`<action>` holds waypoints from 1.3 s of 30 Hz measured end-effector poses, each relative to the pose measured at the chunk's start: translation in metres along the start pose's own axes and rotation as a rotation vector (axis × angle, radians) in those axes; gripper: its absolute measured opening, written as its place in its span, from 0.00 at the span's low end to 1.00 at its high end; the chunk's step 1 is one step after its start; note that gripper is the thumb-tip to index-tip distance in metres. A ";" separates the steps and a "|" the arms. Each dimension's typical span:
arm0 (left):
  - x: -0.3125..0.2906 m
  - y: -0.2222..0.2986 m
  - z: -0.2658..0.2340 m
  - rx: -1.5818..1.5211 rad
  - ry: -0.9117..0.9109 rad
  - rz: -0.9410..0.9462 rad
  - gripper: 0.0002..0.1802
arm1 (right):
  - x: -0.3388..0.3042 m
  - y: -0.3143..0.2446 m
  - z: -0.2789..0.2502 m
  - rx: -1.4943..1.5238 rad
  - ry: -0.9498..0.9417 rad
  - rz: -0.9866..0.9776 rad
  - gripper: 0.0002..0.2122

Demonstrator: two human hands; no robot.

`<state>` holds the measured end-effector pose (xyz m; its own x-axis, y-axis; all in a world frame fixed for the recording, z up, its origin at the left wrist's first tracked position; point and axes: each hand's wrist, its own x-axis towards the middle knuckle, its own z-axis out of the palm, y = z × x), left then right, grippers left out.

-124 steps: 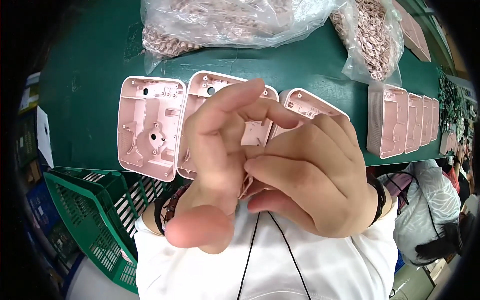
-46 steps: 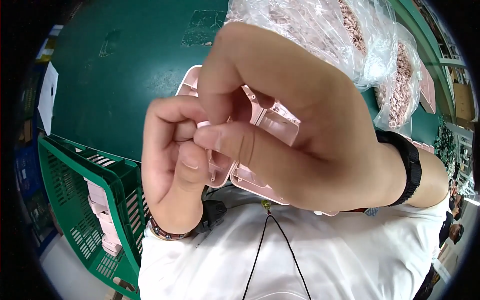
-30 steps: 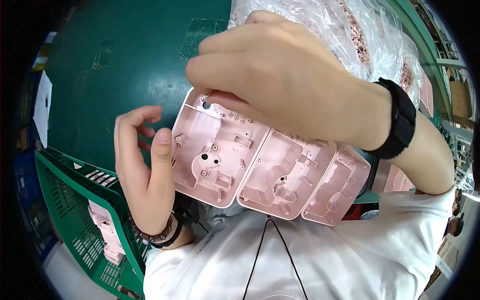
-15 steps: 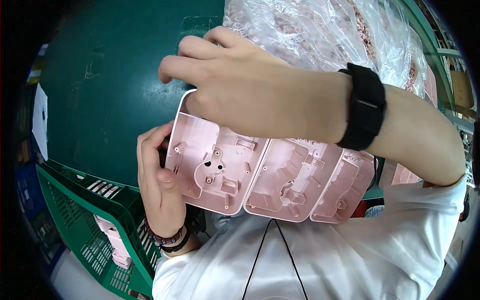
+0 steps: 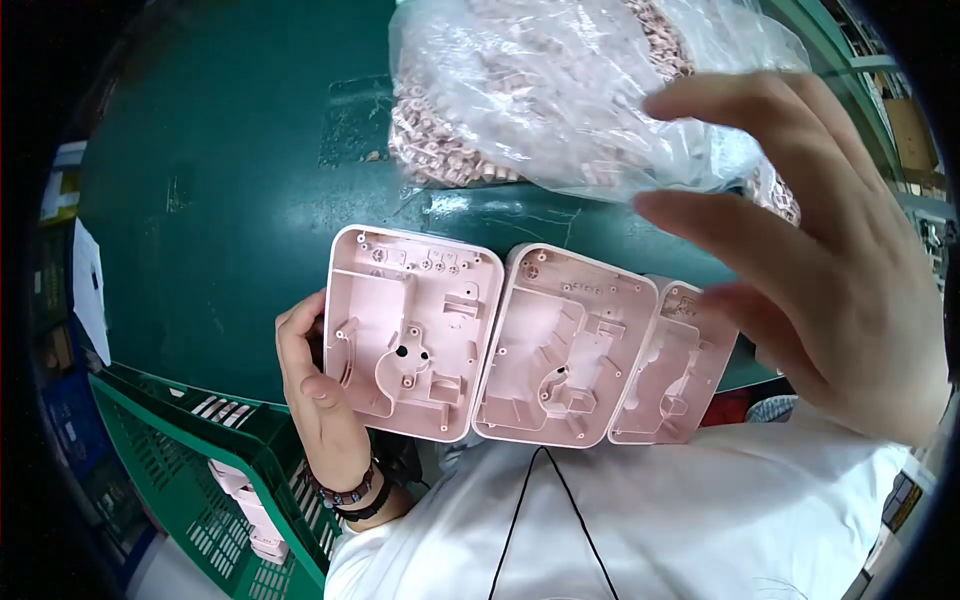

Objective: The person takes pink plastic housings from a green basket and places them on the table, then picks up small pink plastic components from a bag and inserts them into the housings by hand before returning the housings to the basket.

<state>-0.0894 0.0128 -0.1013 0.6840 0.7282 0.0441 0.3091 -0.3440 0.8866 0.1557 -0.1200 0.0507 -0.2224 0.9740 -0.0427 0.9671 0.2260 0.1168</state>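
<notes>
Three pale pink plastic housings stand in a row across the middle, their open sides facing me. My left hand [image 5: 328, 410] grips the lower left edge of the left housing [image 5: 440, 305], thumb in front and the other fingers partly hidden behind. Inside it are posts, ribs and two dark holes. The middle housing [image 5: 550, 330] and the right housing [image 5: 650, 400] lean beside it. My right hand [image 5: 815, 250] is raised over the right side, fingers bent and apart with nothing visible between them. Its fingertips overlap the view of the right housing and a clear plastic bag [image 5: 560, 100].
Many small pink pieces fill the bag on the green table [image 5: 230, 260]. At lower left, a green slotted crate [image 5: 215, 410] holds more pink parts [image 5: 250, 510]. White paper [image 5: 88, 290] hangs near the table's left edge.
My right hand has swung from above the left housing to the far right, uncovering the housings' upper parts. My left hand stays on the left housing. The bag appears lower in view.
</notes>
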 end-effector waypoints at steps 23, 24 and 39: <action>-0.033 0.038 0.044 0.175 -0.001 -0.072 0.27 | -0.182 -0.109 0.124 0.043 0.468 0.908 0.21; -0.037 0.049 0.045 0.243 -0.020 -0.059 0.26 | -0.187 -0.108 0.119 0.044 0.451 0.951 0.20; -0.037 0.097 0.054 0.450 -0.095 -0.064 0.21 | -0.424 0.023 0.133 -0.208 0.250 1.681 0.15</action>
<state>-0.0491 -0.0799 -0.0424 0.7055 0.7057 -0.0652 0.5942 -0.5388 0.5971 0.2891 -0.5295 -0.0603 0.9136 0.0982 0.3945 0.1130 -0.9935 -0.0143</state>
